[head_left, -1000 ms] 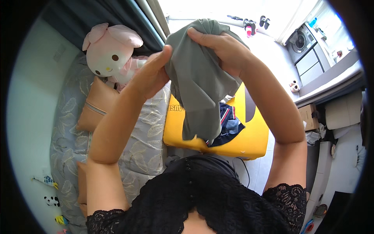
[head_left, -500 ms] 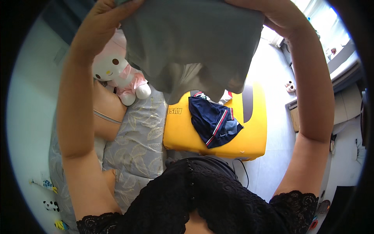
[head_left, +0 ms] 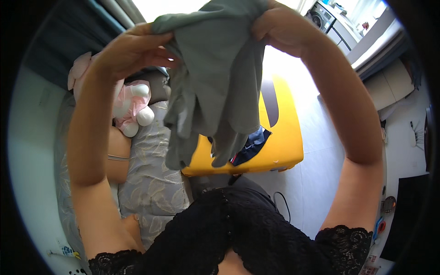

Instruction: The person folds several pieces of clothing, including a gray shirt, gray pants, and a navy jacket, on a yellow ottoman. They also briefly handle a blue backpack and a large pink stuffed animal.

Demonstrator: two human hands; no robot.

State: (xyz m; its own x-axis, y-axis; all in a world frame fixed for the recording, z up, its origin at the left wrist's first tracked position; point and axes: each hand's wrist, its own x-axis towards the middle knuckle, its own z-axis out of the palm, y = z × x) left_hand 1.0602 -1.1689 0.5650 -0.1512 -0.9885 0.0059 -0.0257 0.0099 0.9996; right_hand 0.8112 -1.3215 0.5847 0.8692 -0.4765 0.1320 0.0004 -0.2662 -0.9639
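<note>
A soft grey-green garment (head_left: 211,78) hangs in loose folds from both my raised hands; its exact kind is hard to tell. My left hand (head_left: 135,50) pinches its upper left edge between thumb and fingers, with some fingers apart behind the cloth. At the upper right, my right hand (head_left: 284,30) is closed on the bunched top edge. Below the garment, a navy garment (head_left: 253,145) with red and white stripes lies on a yellow suitcase-like box (head_left: 286,142), partly hidden by the hanging cloth.
To the left, a sofa or bed with a grey leaf-patterned cover (head_left: 151,178) holds a tan cushion (head_left: 118,153) and a pink and white plush toy (head_left: 133,107). A dark cable (head_left: 282,201) lies on the pale floor (head_left: 316,183). A washing machine (head_left: 321,18) stands far right.
The garment, earlier spread wide and flat, now hangs narrower and gathered. My hands have come closer together, and more of the navy garment is covered. The view has shifted.
</note>
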